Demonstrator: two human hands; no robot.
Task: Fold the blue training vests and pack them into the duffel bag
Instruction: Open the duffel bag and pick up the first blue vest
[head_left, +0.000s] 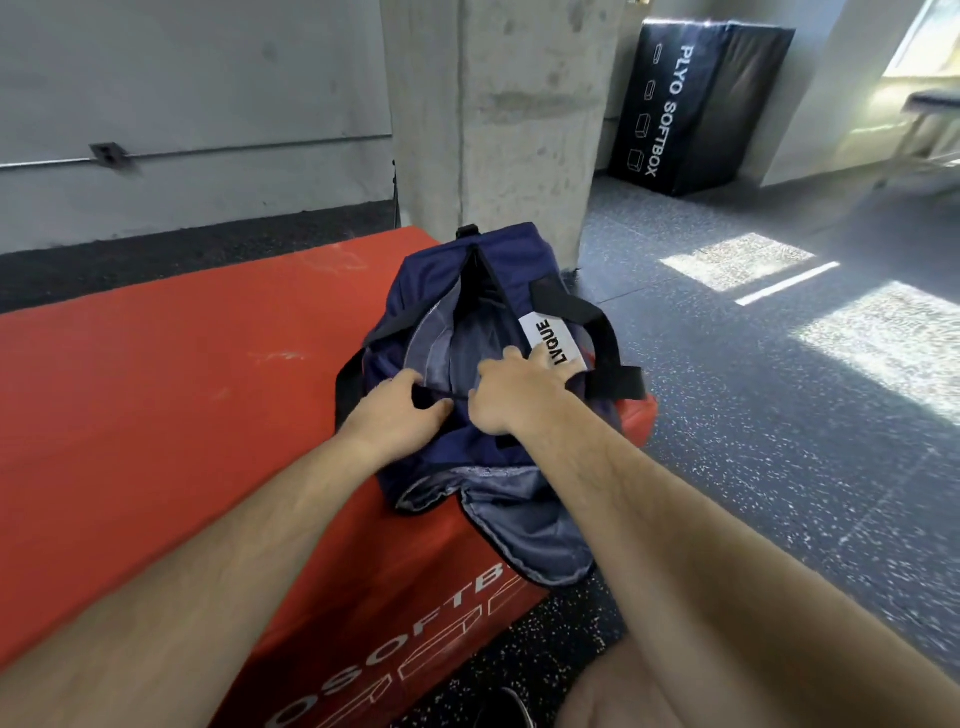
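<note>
Duffel bag (415, 291) lies at 12 o'clock on the red plyo box (156, 389), mouth open, left hand (400, 410) and right hand (514, 395) gripping its 6 o'clock rim; no vests outside, bluish fabric (467, 353) inside unclear, packing seems nearly done.

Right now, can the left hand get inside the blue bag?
Probably yes. The left hand pinches the near rim of the duffel bag, whose top gapes open just beyond its fingers. Nothing lies between them; the right hand holds the rim beside it, out of the way.
</note>
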